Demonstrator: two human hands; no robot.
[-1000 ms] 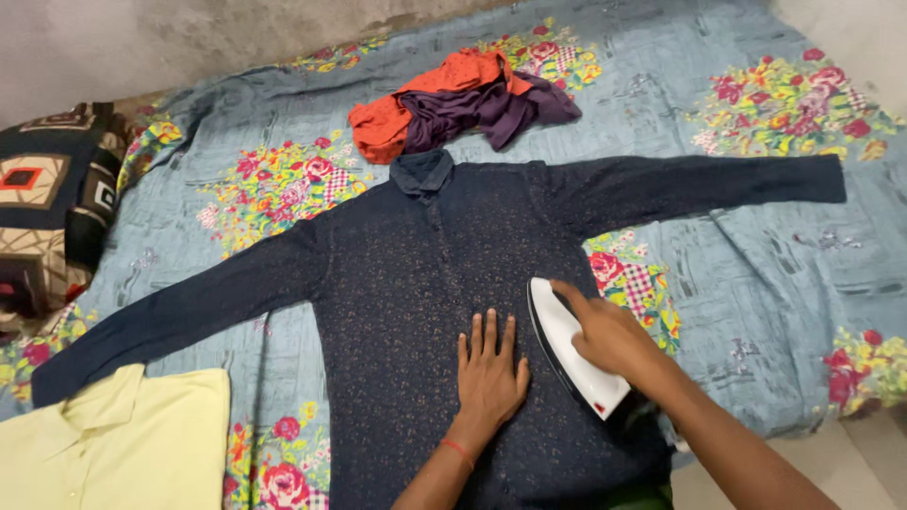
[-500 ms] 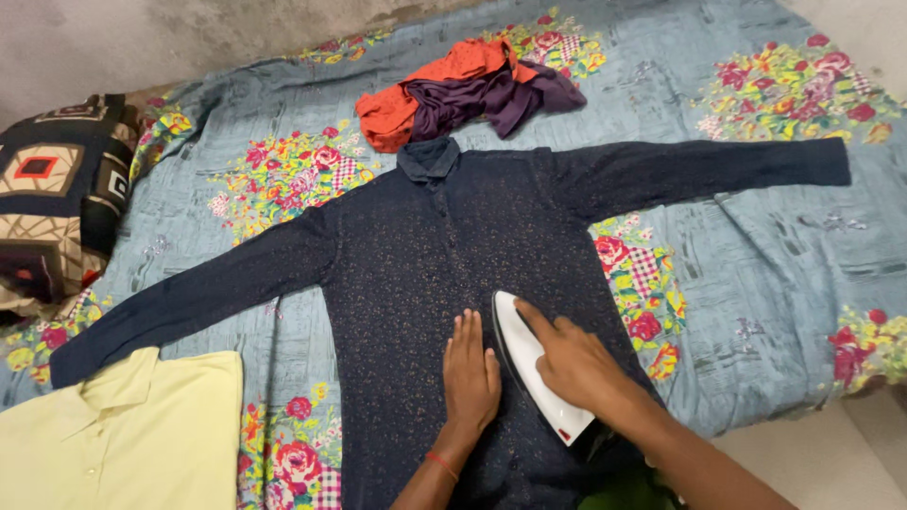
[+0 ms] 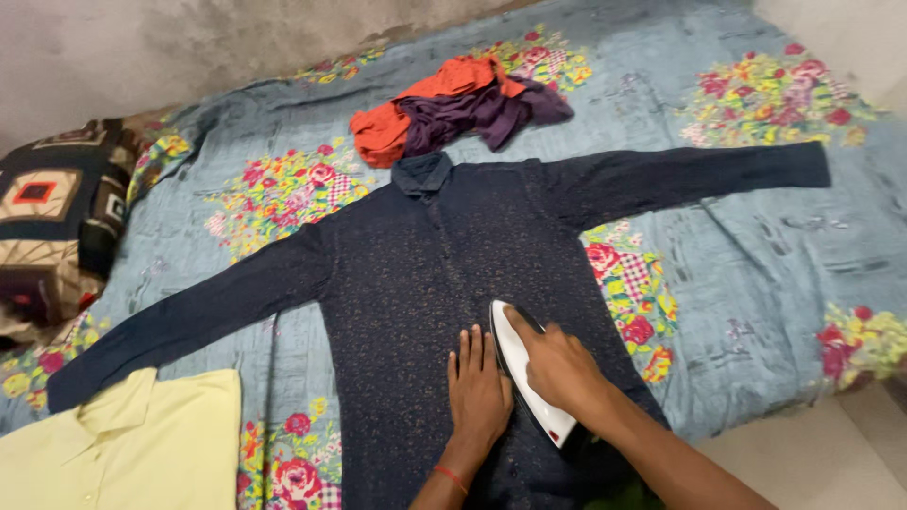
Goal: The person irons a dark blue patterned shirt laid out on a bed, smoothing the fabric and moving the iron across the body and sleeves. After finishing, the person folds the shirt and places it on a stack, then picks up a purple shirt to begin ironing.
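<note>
Hands meet low on the shirt [image 3: 425, 274]: the right hand [image 3: 557, 368] is wrapped around the white iron [image 3: 521, 368], the left hand [image 3: 479, 387] lies flat beside it, fingers together, touching the iron's edge. Dark cloth runs free ahead to the collar. The shirt, navy and speckled, lies sleeves outspread on a floral sheet [image 3: 756, 246]. A red-purple heap [image 3: 453, 104] touches the collar; a yellow shirt [image 3: 123, 444] lies left; a cushion [image 3: 47, 208] farther.

Glossy white plastic iron [image 3: 524, 373] on matt dark speckled cloth shirt [image 3: 425, 283]
</note>
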